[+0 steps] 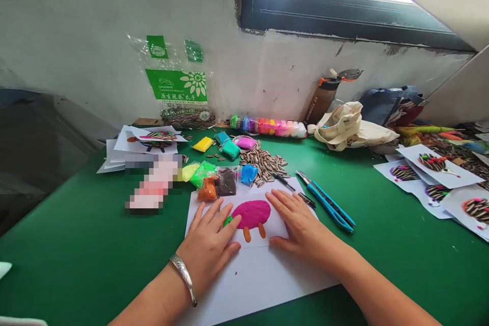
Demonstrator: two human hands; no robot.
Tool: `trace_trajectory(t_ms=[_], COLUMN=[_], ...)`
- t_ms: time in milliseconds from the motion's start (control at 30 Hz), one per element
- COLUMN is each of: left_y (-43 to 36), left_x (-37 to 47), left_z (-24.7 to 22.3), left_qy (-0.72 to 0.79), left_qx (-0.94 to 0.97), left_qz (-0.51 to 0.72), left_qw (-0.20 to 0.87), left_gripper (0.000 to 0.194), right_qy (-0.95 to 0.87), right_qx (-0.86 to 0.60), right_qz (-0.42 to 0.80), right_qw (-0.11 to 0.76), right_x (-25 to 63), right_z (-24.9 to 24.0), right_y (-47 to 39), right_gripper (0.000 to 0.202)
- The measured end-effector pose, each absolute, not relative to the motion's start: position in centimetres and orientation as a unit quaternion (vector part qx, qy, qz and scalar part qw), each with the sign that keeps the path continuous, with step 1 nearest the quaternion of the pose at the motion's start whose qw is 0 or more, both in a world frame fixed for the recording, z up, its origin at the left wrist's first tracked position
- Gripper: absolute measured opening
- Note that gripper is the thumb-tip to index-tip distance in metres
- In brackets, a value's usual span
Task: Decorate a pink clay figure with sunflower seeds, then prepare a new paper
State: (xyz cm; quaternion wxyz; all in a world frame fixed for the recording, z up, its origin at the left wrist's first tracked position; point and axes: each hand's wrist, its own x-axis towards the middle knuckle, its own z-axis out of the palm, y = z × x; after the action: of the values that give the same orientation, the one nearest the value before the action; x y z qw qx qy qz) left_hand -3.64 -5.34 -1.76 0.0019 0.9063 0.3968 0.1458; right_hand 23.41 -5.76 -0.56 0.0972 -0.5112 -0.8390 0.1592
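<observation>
Both palms face down on a small white paper card (254,242) that lies over a larger white sheet (263,285). On the card is a flat purple clay oval (252,214) with two orange clay legs (247,235) and a green clay piece (228,220) at its left end. My left hand (210,237), a silver bangle at its wrist, has its fingers spread over the card's left side, partly covering the green piece. At the right edge rests my right hand (296,224), fingers stretched out and thumb apart. Neither hand holds anything.
Bagged clay packets (228,182) and a pile of sunflower seeds (263,163) lie beyond the sheet. A blue utility knife (330,204) and a dark pen (284,182) are to the right. Decorated cards (439,165) lie far right; stacked cards (147,145) lie left.
</observation>
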Motion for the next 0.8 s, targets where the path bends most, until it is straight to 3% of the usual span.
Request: trace_trajectory(t_ms=[167,400,800], left_y=[-5.0,-4.3,-3.8], left_x=[-4.2,-4.7,-5.1], left_z=[-2.2,-2.0,-1.6], left_qy=[0.408,0.413,0.415], left_qx=[0.899,0.893,0.886], left_qz=[0.158,0.181,0.208], left_qw=[-0.002,-0.005,-0.005], left_gripper=[0.040,0.036,0.033], right_qy=[-0.830,-0.828,-0.837], right_qx=[-0.521,-0.527,-0.508], right_qz=[0.177,0.180,0.168], right_qw=[0.089,0.072,0.114], right_x=[23.4,23.2,23.7], right_z=[-0.6,-0.4,0.1], right_y=[-5.5,-5.6,-5.8], right_gripper=[0.093,0.091,0.093])
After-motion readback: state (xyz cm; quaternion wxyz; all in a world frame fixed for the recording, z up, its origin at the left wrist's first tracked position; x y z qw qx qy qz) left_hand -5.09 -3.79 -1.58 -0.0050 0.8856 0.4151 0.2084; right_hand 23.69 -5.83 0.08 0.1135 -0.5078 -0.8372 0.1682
